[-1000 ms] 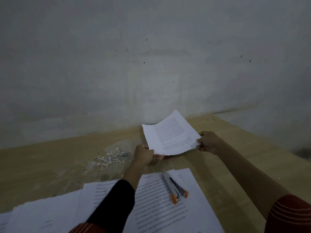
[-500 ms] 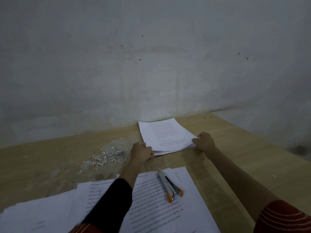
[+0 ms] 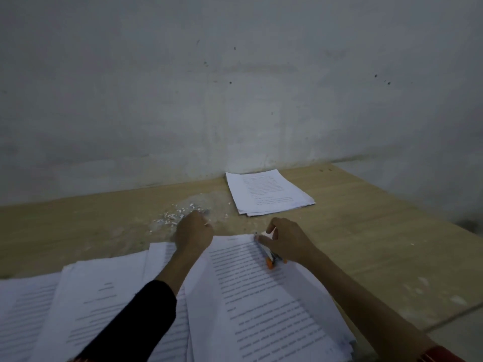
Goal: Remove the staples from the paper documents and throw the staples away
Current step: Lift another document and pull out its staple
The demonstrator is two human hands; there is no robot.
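The right hand [image 3: 283, 241] grips the orange staple remover [image 3: 270, 256] atop the near paper documents [image 3: 261, 296]. The left hand [image 3: 193, 232], fisted, rests beside the loose staples [image 3: 175, 218]. A finished stack [image 3: 266, 192] lies by the worktop's [image 3: 366, 231] far edge.

Light wooden surface [image 3: 366, 231] against the wall carries: neat white printed paper stack [image 3: 266, 192] (far side), scattered small pale staple scraps [image 3: 172, 218], overlapping loose printed sheets [image 3: 104, 309] nearest.

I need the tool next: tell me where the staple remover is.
In the head view, the staple remover lies on the near printed document, right of centre, under the right hand.
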